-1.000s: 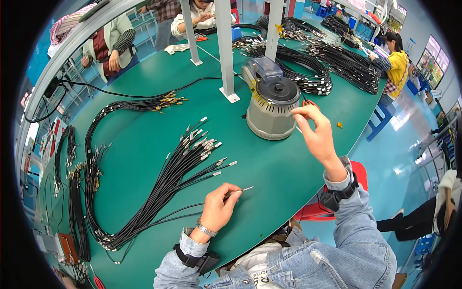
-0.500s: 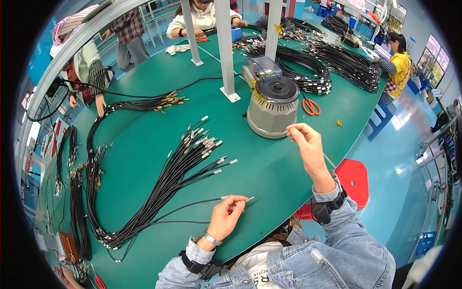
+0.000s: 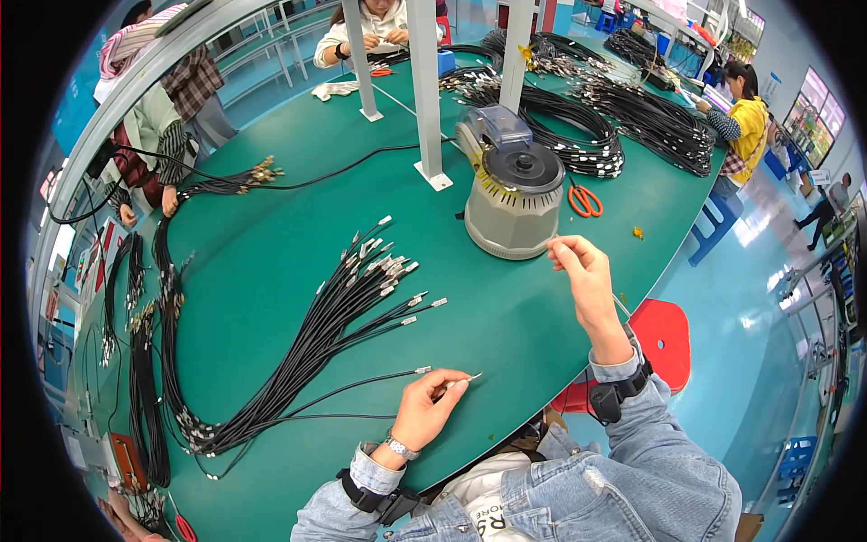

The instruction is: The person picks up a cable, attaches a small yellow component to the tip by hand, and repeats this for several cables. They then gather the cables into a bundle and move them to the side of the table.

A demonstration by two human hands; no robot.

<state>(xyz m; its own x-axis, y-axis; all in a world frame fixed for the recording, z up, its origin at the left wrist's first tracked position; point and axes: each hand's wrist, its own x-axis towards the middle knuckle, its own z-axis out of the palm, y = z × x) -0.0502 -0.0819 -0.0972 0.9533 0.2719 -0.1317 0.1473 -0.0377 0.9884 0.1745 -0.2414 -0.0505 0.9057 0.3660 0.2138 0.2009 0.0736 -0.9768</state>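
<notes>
A: What does the left hand [image 3: 426,408] have?

B: It pinches one black cable [image 3: 348,416] near its end, thumb pressed to fingers. The silvery tip [image 3: 476,376] pokes out past the fingertips, to the right.

A: Where is that end?

B: Above the near part of the green desk [image 3: 506,312], not far from the edge at the person's body. The rest of that cable runs off leftward to the big black bundle [image 3: 289,375], whose pale connectors [image 3: 390,271] fan out toward the middle.

A: Anything close to that hand?

B: A loose cable [image 3: 375,381] lies just beyond it, its connector near the knuckles.

A: And the right hand [image 3: 585,285]?

B: Raised near the base of the grey machine [image 3: 513,221], the one with a round black top. Thumb and forefinger are drawn near each other, but I can't tell whether they meet or whether something thin sits between them.

A: What's around there?

B: Orange-handled scissors [image 3: 585,200] just right of the machine, a small yellowish scrap [image 3: 638,233] farther right, and a red stool [image 3: 661,339] past the desk's edge, beside the right forearm.

A: Anyone else at work?

B: On the left, a co-worker's hand [image 3: 169,200] is at another bundle [image 3: 221,184] with yellowish ends. A person in yellow [image 3: 748,122] is at the desk's far right.
</notes>
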